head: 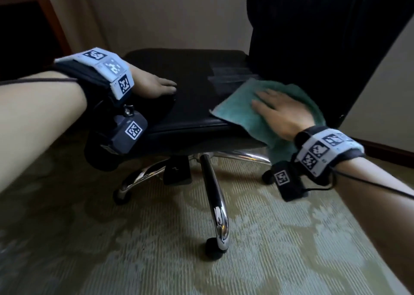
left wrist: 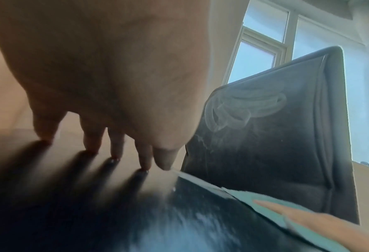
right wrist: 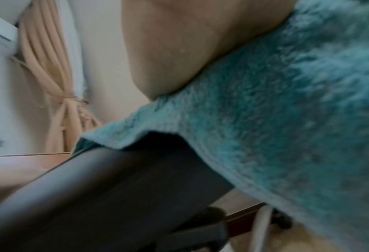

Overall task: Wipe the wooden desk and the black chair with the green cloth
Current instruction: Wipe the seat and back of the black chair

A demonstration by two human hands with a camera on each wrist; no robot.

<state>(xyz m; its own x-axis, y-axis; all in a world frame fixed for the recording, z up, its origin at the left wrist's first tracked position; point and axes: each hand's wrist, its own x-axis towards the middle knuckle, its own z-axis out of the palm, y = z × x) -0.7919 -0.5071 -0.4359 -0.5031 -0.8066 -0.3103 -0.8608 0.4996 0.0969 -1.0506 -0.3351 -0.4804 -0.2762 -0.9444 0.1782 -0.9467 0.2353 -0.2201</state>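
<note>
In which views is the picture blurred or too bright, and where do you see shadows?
Head view: dim, the black chair nearly featureless. Left wrist view: bright window behind, finger shadows under the left hand, seat blurred. Right wrist view: soft all over, green cloth smeared.

The chair [head: 192, 97] stands on the carpet [head: 268, 238], its backrest [head: 313, 37] at the right. The left hand [head: 154, 86] rests on the seat's left side; the right hand [head: 284, 111] lies on the cloth [head: 237, 111], spread over the seat's right front edge
</note>
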